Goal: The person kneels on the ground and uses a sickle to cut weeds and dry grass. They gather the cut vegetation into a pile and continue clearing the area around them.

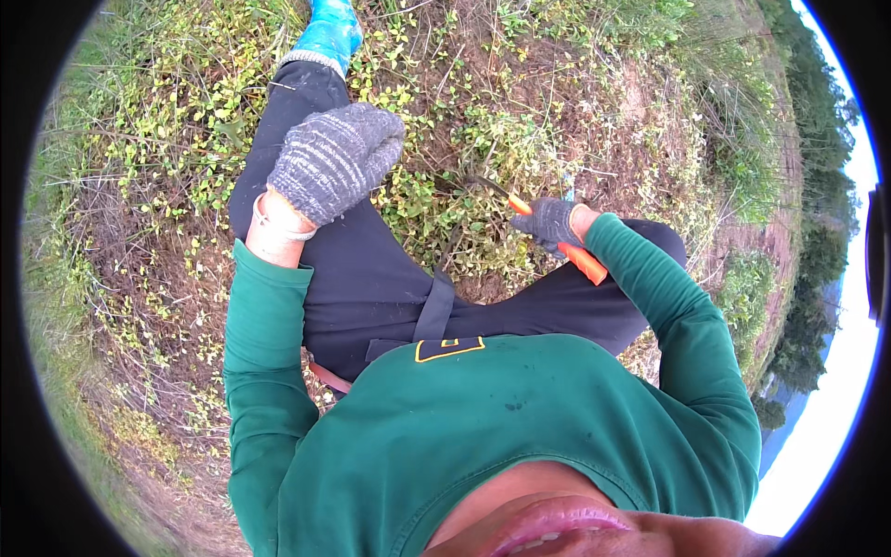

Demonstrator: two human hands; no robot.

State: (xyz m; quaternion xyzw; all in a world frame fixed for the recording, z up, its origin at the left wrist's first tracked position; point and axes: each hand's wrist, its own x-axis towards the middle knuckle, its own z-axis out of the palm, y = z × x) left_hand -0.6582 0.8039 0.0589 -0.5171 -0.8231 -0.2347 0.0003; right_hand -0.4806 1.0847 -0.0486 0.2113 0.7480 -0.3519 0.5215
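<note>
My right hand point(546, 221), in a dark knitted glove, grips the orange handle point(583, 264) of a sickle-like tool in front of my bent right knee. Its narrow dark blade point(493, 186) reaches left into low leafy plants point(424, 195), where the tip is hard to make out. My left hand point(337, 160) wears a grey striped knit glove and is curled into a fist above my left thigh. The inside of that fist is hidden, and nothing shows sticking out of it.
My left leg stretches forward to a blue boot point(326, 31). A dark strap point(435, 306) hangs from my waist between my legs. Yellowing plants point(181, 90), dry stems and brown soil surround me. Taller grass point(738, 111) and trees point(811, 209) stand to the right.
</note>
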